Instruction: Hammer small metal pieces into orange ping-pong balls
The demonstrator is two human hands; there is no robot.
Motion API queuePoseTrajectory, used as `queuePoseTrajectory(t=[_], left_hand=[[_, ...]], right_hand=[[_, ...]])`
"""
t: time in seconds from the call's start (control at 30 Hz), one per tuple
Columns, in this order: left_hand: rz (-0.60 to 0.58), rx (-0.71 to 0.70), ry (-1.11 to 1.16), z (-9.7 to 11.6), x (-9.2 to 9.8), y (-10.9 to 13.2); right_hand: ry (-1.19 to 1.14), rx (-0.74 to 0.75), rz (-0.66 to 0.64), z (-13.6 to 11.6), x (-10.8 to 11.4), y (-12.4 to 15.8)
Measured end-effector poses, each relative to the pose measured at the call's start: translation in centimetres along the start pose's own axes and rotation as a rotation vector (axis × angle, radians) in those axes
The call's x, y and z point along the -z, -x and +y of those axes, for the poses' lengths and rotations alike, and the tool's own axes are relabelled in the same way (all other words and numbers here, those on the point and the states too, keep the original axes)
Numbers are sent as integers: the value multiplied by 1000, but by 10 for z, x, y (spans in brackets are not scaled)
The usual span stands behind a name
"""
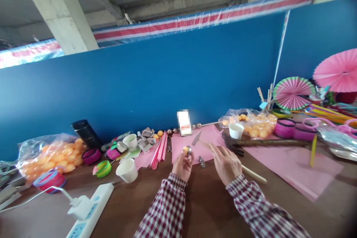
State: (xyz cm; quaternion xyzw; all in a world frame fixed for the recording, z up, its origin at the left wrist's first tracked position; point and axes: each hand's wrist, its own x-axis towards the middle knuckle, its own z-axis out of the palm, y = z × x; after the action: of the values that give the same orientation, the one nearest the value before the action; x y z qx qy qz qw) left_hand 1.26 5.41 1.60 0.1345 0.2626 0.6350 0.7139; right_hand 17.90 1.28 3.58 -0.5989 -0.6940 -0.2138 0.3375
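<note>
My left hand (182, 166) is closed around a small round object (186, 150), part orange and part shiny silver; its exact kind is too small to make out. To its right, my right hand (227, 163) grips the pale wooden handle (255, 174) of a small hammer. The grey hammer head (196, 138) points away from me, above pink paper (209, 139) and apart from the object. Between my hands, a little cluster of silvery metal pieces (201, 161) lies at the paper's near edge. Several metal balls (198, 125) line the paper's far side.
Bags of orange balls (60, 156) stand at left and right. White cups (127, 170), folded pink strips (159, 152) and a black bottle (87, 135) sit leftward. Near me lies a power strip (96, 202). Another hammer (234, 145) rests at right; a blue partition (167, 81) closes the back.
</note>
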Motion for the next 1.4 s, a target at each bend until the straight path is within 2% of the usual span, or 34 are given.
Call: queuePoseTrajectory(t=[0.1,0.33,0.47,0.63,0.77,0.93,1.1,1.23,1.4], left_hand=[[14,2,-16,1,0,1],[-82,45,-17,-1,0,3],[-52,13,15,-1,1,1],[-64,5,11,0,3,0],[-53,-22,21,0,3,0],[-82,39,17,0,3,0],[-4,-1,24,-1,2,-1],[-36,-16,11,-1,3,-2],[0,-17,-10,0,1,1]], right_hand=[[7,-22,18,1,2,0],[-5,47,-31,-4,0,1],[0,1,9,-2,-1,1],[-20,40,-42,-3,-2,1],[-25,-6,-23,-3,-2,1],[-41,34,-84,-4,-3,2],[-32,-18,-58,-4,-4,2],[-40,32,-80,-4,-2,2],[-34,-11,-71,-4,-2,2]])
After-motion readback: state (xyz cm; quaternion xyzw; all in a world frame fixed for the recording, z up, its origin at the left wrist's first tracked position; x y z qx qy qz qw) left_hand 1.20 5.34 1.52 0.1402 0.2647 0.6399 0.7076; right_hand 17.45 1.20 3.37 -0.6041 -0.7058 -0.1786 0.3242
